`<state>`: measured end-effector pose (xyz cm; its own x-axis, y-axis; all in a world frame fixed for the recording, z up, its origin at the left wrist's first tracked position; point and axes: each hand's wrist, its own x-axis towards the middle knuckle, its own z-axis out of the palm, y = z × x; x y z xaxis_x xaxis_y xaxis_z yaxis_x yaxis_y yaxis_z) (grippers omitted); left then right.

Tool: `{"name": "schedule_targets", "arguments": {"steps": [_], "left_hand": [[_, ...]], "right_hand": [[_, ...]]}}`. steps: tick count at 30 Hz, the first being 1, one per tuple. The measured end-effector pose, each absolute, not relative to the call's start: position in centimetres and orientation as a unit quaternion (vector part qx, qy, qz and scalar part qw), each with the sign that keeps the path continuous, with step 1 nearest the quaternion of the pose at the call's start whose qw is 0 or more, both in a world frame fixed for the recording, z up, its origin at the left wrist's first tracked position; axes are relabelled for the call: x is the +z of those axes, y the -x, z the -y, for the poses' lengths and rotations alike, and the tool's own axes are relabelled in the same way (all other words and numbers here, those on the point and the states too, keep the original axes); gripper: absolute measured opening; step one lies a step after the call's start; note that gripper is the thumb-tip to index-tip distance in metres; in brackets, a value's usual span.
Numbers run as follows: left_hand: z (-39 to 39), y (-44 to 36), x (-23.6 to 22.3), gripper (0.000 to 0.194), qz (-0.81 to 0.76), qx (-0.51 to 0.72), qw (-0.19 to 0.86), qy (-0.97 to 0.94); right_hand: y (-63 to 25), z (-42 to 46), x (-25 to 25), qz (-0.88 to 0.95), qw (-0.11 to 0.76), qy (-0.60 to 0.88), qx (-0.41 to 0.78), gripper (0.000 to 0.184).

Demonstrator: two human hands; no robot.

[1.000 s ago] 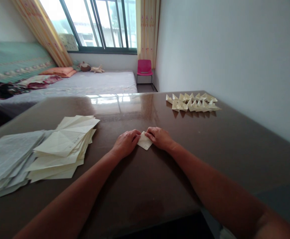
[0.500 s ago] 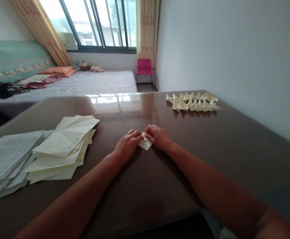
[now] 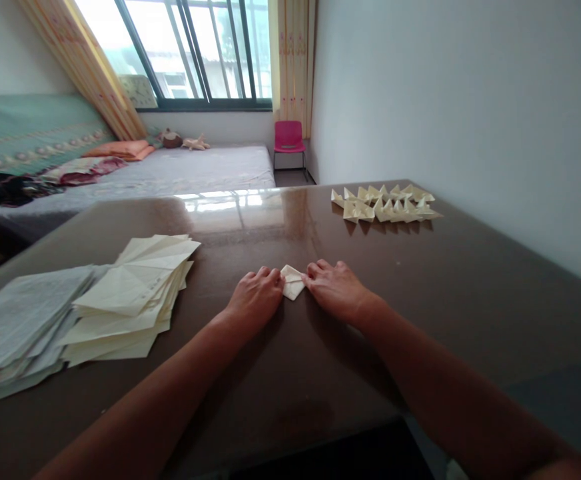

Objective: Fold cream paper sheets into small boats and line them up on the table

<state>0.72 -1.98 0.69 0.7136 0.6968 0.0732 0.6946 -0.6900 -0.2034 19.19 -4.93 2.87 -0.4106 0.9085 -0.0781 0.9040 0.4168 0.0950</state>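
Note:
A small cream folded paper (image 3: 293,283) lies on the brown table between my hands. My left hand (image 3: 259,292) has its fingers closed on the paper's left edge. At the right edge, my right hand (image 3: 334,287) pinches the paper with thumb and fingers, its knuckles raised. A crease runs across the middle of the paper, and its lower point faces me. Partly hidden by the fingers are its two side corners.
Left on the glossy table (image 3: 250,387) lies a fanned stack of creased cream sheets (image 3: 120,300), overlapping a pile of greyish sheets (image 3: 25,320). Several folded paper pieces (image 3: 390,208) stand in rows at the far right. A bed (image 3: 210,167) and pink chair (image 3: 288,137) are beyond.
My right hand has shifted right, off the top of the folded paper to its right edge. More of the paper's upper part shows. My left hand has stayed nearly in place.

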Motion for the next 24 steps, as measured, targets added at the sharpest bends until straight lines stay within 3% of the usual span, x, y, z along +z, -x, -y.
{"name": "schedule_targets", "arguments": {"steps": [11,17,20,24], "left_hand": [[2.4,-0.4,1.4,0.02,0.402,0.008,0.115,0.908],[1.3,0.5,0.4,0.017,0.439,-0.066,0.062,0.894],[1.0,0.7,0.2,0.02,0.449,-0.093,0.042,0.888],[0.8,0.6,0.1,0.025,0.458,-0.115,-0.021,0.881]], "right_hand": [[-18.5,5.1,2.8,-0.829,0.065,-0.556,0.006,0.027],[-18.8,2.8,1.1,-0.796,-0.079,-0.599,0.017,0.027],[-18.9,1.6,-0.3,-0.794,-0.133,-0.592,-0.037,0.03],[-19.0,0.7,-1.3,-0.783,-0.198,-0.57,-0.151,0.019]]}}
